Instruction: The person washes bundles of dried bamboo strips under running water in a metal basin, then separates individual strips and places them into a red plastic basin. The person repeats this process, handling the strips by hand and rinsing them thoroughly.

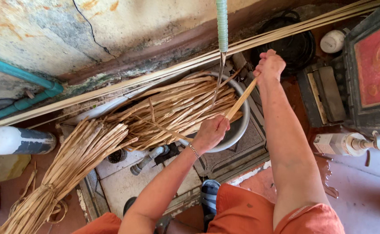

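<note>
Head view: looking down past orange shorts and two bare forearms at a wet floor beside a cracked wall.
Cut off at left: a white bottle (16,140) lies on its side, its neck running out of frame; a blue round object at the lower left corner shows only as a sliver.
Tied bundle: a sheaf of tan cane strips (64,169) fans from the lower left edge, where its bound end leaves the picture, up toward the basin.
Basin: a grey metal basin (240,125) shows only its right rim; loose soaked strips (177,108) heaped inside hide the rest.
Floor drain: pipe fittings under the heap are in shadow and hard to make out.
Left hand: the left hand (211,132) is a closed fist, knuckles up, gripping the lower end of a single flat strip (242,100) just above the basin rim; a thin bracelet sits on the wrist.
Hanging tool: a green-wrapped handle (221,24) drops from the top edge, its upper end unseen; a thin blade below it points into the heap.
Right hand: the right hand (269,66) is raised with the arm stretched out, fingers curled shut around the upper end of the same strip, which runs taut and slanted between both fists.
Right edge: a dark cabinet with a red panel (376,65) is cropped.
</note>
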